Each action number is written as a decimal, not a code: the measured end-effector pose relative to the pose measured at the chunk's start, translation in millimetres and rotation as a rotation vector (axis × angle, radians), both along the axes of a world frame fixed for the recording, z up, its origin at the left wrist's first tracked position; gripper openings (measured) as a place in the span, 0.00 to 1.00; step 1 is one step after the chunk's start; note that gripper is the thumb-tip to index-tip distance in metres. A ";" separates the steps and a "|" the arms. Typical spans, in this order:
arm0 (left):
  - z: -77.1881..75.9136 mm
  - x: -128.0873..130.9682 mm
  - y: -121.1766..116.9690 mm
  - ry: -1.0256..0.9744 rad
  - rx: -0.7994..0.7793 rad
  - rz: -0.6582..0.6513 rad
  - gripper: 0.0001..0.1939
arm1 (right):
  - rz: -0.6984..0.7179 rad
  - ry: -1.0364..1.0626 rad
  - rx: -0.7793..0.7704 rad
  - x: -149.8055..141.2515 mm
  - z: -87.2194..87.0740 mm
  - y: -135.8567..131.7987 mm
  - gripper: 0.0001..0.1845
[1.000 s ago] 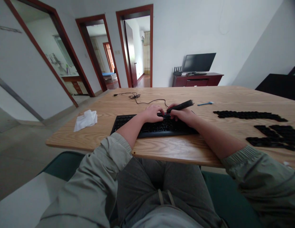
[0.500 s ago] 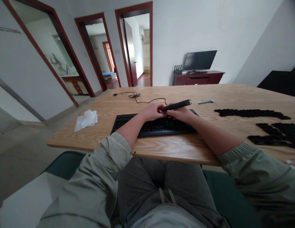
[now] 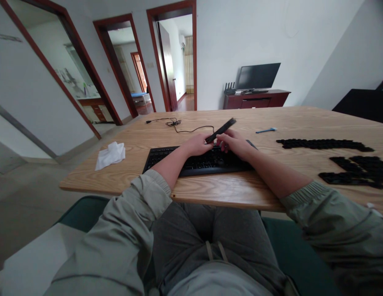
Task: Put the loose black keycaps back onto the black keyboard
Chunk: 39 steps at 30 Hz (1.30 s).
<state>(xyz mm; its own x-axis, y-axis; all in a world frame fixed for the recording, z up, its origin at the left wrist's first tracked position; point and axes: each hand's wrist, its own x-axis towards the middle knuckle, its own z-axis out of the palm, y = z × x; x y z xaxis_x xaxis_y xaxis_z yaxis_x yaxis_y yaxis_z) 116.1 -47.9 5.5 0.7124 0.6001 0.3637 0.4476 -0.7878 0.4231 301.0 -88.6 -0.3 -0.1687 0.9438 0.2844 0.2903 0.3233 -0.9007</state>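
Note:
A black keyboard (image 3: pixel 206 164) lies near the table's front edge, beneath both my hands. My left hand (image 3: pixel 197 144) is closed around the lower end of a slim black brush (image 3: pixel 223 129), which slants up to the right over the keyboard; its far tip looks bristly. Close beside the brush, my right hand (image 3: pixel 236 144) hovers above the keys with its fingers bent and apart, nothing visible in them. My wrists and hands cover parts of the keyboard. Its black cable (image 3: pixel 194 130) runs back across the table to a loose coil.
Black keycaps (image 3: pixel 325 144) lie in a row at the right, with more keycaps (image 3: pixel 358 172) grouped nearer me. A small blue tool (image 3: pixel 265 130) rests behind them. White crumpled tissue (image 3: pixel 111 155) is at the left on the wooden table (image 3: pixel 142 185). A monitor (image 3: pixel 259 76) stands farther back.
The brush has swung to a steeper tilt, its tip moving left and up. My right hand's fingers have come away from it and spread a little; the left keeps hold.

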 end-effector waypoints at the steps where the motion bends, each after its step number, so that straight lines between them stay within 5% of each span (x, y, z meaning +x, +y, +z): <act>1: -0.1 -0.3 0.4 -0.011 -0.009 0.003 0.13 | 0.018 -0.004 0.023 0.3 -0.9 0.8 0.14; 8: 1.6 -2.2 4.3 -0.032 -0.076 -0.035 0.24 | 0.002 -0.073 0.099 1.4 -2.5 2.1 0.18; 12: 2.0 -2.0 5.1 -0.040 -0.054 -0.030 0.25 | -0.077 -0.286 0.168 4.6 -3.4 5.3 0.15; 22: 4.0 -2.1 -0.4 0.019 -0.027 0.023 0.23 | -0.004 -0.585 0.259 1.4 -11.7 1.9 0.16; 39: 0.7 1.1 3.9 0.059 -0.003 0.053 0.24 | -0.055 -0.546 0.095 -8.3 -5.3 -2.8 0.14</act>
<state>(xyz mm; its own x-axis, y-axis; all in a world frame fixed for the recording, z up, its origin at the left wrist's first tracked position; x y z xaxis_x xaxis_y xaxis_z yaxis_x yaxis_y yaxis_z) 117.2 -44.0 6.2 0.6997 0.6389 0.3197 0.5132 -0.7608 0.3972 292.7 -91.4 -5.6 -0.2664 0.9299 0.2536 0.7253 0.3667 -0.5826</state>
